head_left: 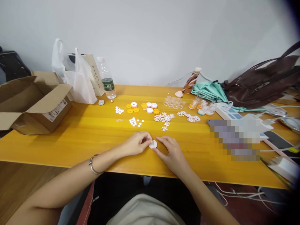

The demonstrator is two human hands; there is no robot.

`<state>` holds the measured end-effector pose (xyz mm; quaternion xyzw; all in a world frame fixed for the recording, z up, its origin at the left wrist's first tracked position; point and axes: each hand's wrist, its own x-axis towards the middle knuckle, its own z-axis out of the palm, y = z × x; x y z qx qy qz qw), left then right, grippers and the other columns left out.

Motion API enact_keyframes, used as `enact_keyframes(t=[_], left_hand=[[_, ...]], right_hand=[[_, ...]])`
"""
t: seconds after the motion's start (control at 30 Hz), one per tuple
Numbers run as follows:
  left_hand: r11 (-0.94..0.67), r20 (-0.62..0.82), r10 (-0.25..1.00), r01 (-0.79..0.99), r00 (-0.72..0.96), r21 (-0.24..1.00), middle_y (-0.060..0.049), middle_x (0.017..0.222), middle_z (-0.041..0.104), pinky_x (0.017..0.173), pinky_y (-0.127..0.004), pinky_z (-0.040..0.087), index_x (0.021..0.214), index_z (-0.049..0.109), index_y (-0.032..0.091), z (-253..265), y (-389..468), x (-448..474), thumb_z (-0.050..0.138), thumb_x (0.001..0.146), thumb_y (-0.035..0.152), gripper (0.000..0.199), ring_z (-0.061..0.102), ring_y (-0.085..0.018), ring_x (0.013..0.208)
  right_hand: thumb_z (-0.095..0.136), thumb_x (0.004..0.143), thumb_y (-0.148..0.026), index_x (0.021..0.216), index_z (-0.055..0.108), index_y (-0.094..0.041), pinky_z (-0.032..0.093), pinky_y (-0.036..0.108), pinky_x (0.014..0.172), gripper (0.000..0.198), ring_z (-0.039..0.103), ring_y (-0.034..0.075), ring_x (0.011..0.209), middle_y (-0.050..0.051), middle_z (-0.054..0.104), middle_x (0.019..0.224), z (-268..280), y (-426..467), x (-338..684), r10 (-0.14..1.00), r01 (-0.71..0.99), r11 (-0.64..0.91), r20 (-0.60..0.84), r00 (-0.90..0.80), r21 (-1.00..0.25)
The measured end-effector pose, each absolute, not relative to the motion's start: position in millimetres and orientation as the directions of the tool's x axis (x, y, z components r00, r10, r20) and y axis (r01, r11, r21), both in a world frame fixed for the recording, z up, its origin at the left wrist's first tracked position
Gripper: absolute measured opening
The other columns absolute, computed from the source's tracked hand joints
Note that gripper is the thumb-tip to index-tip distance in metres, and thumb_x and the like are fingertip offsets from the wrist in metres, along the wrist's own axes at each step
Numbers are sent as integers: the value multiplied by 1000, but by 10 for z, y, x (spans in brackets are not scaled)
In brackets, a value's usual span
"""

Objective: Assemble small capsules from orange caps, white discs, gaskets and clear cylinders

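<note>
A small white plastic disc [153, 144] is between my hands, low over the near middle of the table. My left hand [140, 143] is closed, its thumb and fingertips pinched at the disc's left side and covering part of it. From the right, my right hand [171, 151] curves around the disc, thumb at the near edge and index finger at the far edge. Just beyond lie small white round pieces [133, 122], white openwork pieces [164, 117] and yellow and white wheel-like rings [132, 108]. Whether a smaller part is under my left fingertips is hidden.
Clear cups [174, 102] and assembled orange-and-clear pieces [202, 106] stand farther back. An open cardboard box [44, 106], a plastic bag [81, 81] and a water bottle [108, 82] occupy the left. At right are a drink bottle [191, 82], brown bag [262, 81], power strip [226, 112] and cables.
</note>
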<state>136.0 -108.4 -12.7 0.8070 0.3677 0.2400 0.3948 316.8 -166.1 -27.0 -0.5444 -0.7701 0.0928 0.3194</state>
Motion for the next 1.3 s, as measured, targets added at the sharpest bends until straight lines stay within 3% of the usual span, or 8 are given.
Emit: enact_keyframes(t=[0.4,0.7,1.03,1.3], left_hand=[[-514,160,764,440,625,737,1,71,58,58,-20,38,83,56,17,-92,-1108,1370,49,85,26,12,51,-10,63],[-473,151,767,390,623,790,1,73,56,59,-19,39,81,56,16,-98,-1112,1390,51,82,24,9,50,-9,64],[-416,129,813,412,567,811,0,72,57,57,-21,38,80,56,15,-71,-1098,1363,50,85,33,19,48,-10,63],[-608,184,701,443,689,659,-1,92,65,72,-24,42,98,60,20,-36,-1104,1230,57,82,27,18,57,-12,76]], right_hand=[[56,83,-29,105,62,-23,43,38,81,23,55,22,94,7,61,99,-282,-1666,3164,907,799,378,360,-218,-468],[58,82,-29,104,62,-22,43,38,80,23,55,22,93,7,61,98,-315,-1649,3173,899,785,395,377,-223,-477],[60,81,-26,102,64,-21,45,39,80,23,56,22,91,7,62,96,-332,-1643,3169,886,775,411,410,-217,-479],[59,81,-24,102,65,-21,49,38,78,23,58,22,87,7,64,94,-336,-1634,3180,855,731,464,470,-220,-501]])
